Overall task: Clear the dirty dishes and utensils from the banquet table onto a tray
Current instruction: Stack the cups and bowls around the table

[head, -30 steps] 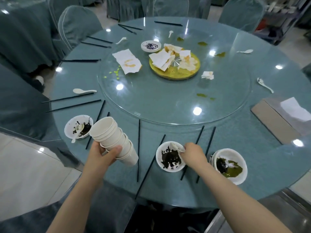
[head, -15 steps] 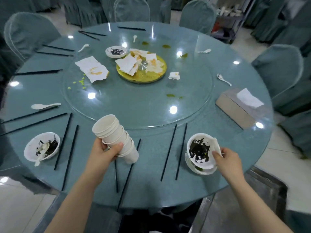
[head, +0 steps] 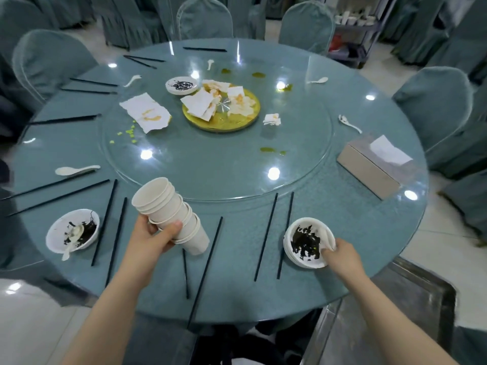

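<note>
A tissue box (head: 369, 169) sits up and right of the right hand; covered chairs (head: 434, 101) ring the table.

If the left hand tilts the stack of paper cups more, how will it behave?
The stack of paper cups probably weighs little: the left hand alone holds it. It already leans sideways, so the outer cups may slide off. The thin walls could dent under a hard squeeze.

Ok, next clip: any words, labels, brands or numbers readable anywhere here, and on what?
None can be read.
Cups in the left hand: plain white, no print showing.
Bowls in the right hand: no marks, only dark food residue.
Tissue box: its visible faces show no lettering.
Cart shelves behind the table: too small and blurred to tell.
</note>
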Motion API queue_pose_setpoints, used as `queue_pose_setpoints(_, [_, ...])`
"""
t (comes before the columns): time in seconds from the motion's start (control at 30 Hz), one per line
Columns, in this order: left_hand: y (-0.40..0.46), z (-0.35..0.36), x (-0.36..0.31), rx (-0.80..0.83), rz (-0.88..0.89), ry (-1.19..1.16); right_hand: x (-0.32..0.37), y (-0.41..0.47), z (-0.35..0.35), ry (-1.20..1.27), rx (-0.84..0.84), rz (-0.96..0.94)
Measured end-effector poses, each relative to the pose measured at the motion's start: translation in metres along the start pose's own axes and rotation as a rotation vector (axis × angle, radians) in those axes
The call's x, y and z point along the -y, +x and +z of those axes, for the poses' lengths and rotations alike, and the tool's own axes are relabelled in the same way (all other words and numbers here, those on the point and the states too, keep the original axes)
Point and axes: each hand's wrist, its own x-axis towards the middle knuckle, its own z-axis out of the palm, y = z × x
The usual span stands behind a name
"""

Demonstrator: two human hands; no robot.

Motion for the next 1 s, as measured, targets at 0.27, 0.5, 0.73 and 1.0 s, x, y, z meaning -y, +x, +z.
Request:
queue_pose_setpoints(0.27, [-0.024,-0.063,-0.014,-0.185,0.07,-0.058,0.088,-0.023,0.029,0.116,0.096,-0.276])
queue_pose_setpoints(0.5, [-0.06,-0.135,-0.021,-0.391,0.116,-0.105,0.169,-0.048,0.092,0.03,0.301,-0.462])
queue_pose_setpoints(0.73, [-0.095,-0.19,-0.016,-0.529,0.131,-0.104,0.221,-0.063,0.161,-0.053,0.422,-0.503])
queue_pose_setpoints(1.0, [-0.109,-0.211,-0.008,-0.743,0.111,-0.102,0.261,-0.057,0.213,-0.112,0.487,-0.546])
